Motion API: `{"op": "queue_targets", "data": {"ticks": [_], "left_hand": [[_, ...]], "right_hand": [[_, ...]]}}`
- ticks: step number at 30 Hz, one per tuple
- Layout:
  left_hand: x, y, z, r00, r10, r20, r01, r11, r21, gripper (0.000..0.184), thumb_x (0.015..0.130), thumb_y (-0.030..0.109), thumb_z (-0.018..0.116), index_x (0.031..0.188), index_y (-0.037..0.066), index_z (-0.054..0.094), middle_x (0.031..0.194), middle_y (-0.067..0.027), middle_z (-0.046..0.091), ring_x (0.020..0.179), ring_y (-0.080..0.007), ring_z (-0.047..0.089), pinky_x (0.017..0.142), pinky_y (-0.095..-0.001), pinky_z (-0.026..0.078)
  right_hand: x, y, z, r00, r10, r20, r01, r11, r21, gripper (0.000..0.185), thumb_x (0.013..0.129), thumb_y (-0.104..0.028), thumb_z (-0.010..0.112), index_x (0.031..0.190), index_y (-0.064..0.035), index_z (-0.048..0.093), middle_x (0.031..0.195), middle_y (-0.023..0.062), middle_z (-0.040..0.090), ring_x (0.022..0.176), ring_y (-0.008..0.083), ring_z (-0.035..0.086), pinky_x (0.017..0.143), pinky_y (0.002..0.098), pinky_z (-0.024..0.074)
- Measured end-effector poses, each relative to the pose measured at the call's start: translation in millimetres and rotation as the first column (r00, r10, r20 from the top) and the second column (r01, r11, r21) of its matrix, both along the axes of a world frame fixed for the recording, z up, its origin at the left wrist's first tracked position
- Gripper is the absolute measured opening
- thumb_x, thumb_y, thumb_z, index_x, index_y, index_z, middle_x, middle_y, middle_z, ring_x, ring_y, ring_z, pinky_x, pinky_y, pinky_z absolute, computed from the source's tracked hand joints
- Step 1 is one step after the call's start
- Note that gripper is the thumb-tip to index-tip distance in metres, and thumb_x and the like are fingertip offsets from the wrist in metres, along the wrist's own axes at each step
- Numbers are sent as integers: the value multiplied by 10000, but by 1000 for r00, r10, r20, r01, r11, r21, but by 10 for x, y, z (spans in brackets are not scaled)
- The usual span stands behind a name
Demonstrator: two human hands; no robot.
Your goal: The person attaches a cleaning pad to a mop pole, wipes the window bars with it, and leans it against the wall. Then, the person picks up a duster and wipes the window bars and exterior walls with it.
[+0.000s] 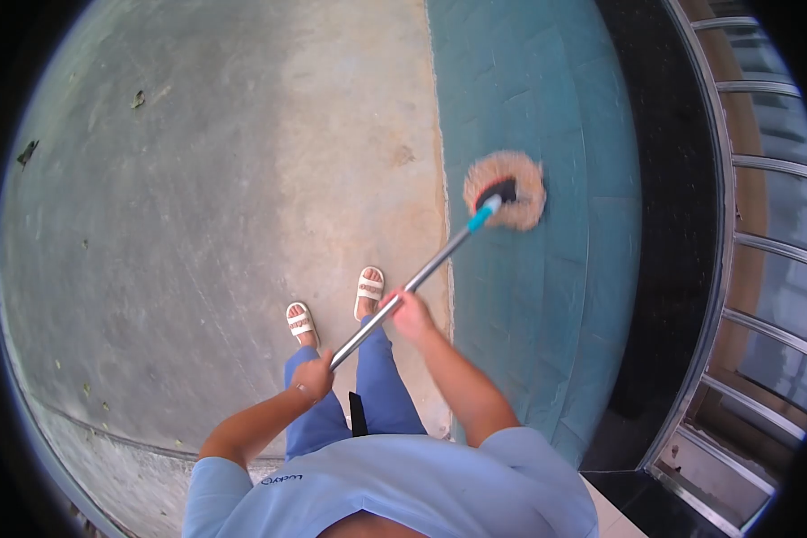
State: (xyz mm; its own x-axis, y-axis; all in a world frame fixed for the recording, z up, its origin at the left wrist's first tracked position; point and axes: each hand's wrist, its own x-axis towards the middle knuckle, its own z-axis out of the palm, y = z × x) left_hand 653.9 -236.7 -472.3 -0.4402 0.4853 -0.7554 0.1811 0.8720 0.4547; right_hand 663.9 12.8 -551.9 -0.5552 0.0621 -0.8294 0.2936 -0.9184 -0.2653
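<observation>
A mop (435, 260) with a grey metal pole slants from my body up to the right. My left hand (313, 374) is closed round the pole's top end, near my thigh. Further down the pole, my right hand (409, 314) grips it too. The round, beige, shaggy mop head (531, 211) rests on the blue-green tiled strip (529, 341), slightly blurred. A turquoise collar (485, 213) and a dark joint link pole and head.
Grey concrete floor (179, 215) spreads to the left, with a few dry leaves (137, 99). A black stone border (677, 224) and a metal-barred railing or gate (776, 242) run along the right. My sandalled feet (368, 291) stand on the concrete.
</observation>
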Motion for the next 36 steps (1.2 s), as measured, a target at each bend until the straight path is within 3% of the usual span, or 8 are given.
{"op": "queue_targets", "data": {"ticks": [6, 8, 12, 17, 23, 25, 29, 36], "left_hand": [[431, -838, -34, 959, -242, 150, 253, 965, -65, 210, 784, 141, 523, 980, 103, 458, 755, -160, 628, 709, -353, 618, 621, -449, 483], [537, -886, -157, 928, -313, 204, 334, 940, -77, 249, 779, 178, 548, 1008, 124, 467, 792, -149, 628, 719, -337, 617, 622, -455, 480], [559, -766, -331, 926, -264, 271, 296, 951, -85, 243, 776, 186, 553, 1001, 126, 484, 836, -153, 627, 771, -335, 616, 663, -445, 483], [406, -126, -495, 942, -14, 336, 46, 995, -88, 265, 781, 167, 539, 1024, 81, 480, 877, -189, 620, 849, -371, 598, 751, -454, 469], [-413, 1011, -1019, 959, 240, 154, -241, 970, -9, 243, 762, 155, 536, 977, 55, 484, 830, -237, 604, 812, -408, 584, 743, -477, 457], [-871, 1342, -1045, 966, 235, 104, -234, 972, -22, 282, 777, 135, 516, 1040, 44, 470, 878, -236, 610, 834, -388, 591, 747, -471, 466], [-1354, 1898, -1041, 922, 385, -33, -377, 915, 145, 189, 726, 81, 541, 883, -4, 478, 768, -259, 598, 758, -422, 586, 711, -485, 466], [-862, 2204, -1114, 920, 385, 73, -391, 917, 81, 290, 726, 70, 527, 976, -25, 414, 824, -297, 581, 786, -438, 575, 735, -484, 461]], "right_hand": [[1199, -853, -254, 936, -137, 325, 209, 958, -198, 91, 854, -122, 486, 781, -71, 466, 742, 70, 516, 735, 219, 537, 828, 444, 450], [1293, -914, -343, 726, -141, 674, 336, 927, -168, 118, 868, -157, 482, 784, -76, 463, 747, 58, 501, 734, 213, 524, 834, 460, 437], [1294, -829, -727, 580, -42, 814, 312, 934, -174, 150, 880, -186, 471, 782, -73, 457, 746, 55, 486, 688, 215, 504, 818, 461, 432], [870, -224, -1353, 648, 59, 759, 163, 963, -214, 136, 815, -152, 522, 741, -56, 463, 713, 84, 488, 641, 230, 506, 755, 462, 446], [-663, 890, -1831, 916, 170, 364, -143, 985, -100, 152, 783, -127, 534, 667, -41, 488, 574, 122, 516, 550, 273, 530, 573, 429, 491], [-1307, 1117, -1739, 936, 121, 332, -124, 992, -12, 139, 806, -108, 523, 695, -38, 480, 577, 115, 509, 543, 263, 529, 552, 404, 489], [-2128, 1560, -1586, 963, 209, 171, -235, 961, 146, 105, 841, -92, 505, 760, -27, 492, 626, 99, 510, 568, 238, 527, 551, 369, 483], [-1668, 1687, -1388, 968, 247, 52, -251, 927, 279, 117, 867, -118, 511, 800, -22, 507, 674, 85, 533, 594, 206, 543, 564, 333, 481]]}}
